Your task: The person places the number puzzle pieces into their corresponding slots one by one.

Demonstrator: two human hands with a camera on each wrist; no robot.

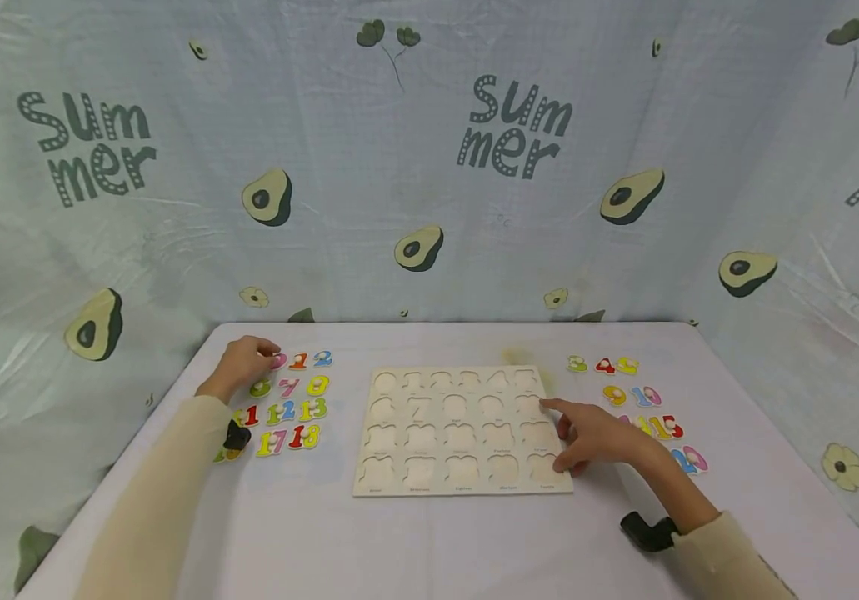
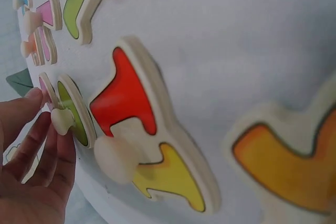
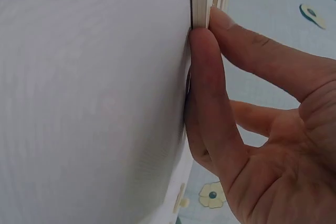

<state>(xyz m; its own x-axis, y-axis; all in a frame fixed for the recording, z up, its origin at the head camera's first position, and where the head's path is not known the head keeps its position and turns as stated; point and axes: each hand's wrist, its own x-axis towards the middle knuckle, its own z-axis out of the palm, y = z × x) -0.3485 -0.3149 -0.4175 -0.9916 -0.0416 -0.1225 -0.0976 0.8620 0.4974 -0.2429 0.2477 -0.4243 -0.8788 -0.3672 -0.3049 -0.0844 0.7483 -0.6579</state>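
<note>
At the table's far left, my left hand pinches a pink number piece, thumb and fingertips at its edge in the left wrist view. Close beside those fingers stands a green knobbed piece; a red and yellow 12-like piece lies nearer the camera. A pale wooden puzzle board with number-shaped recesses lies mid-table. My right hand holds the board's right edge, index finger at the side and thumb near the lower right corner. In the right wrist view the board's edge meets the fingertips.
Several colourful number pieces with knobs, among them a red and yellow 18, lie in rows left of the board. More, including a blue and pink 10, lie to its right, partly behind my right hand. A printed curtain hangs behind the white table.
</note>
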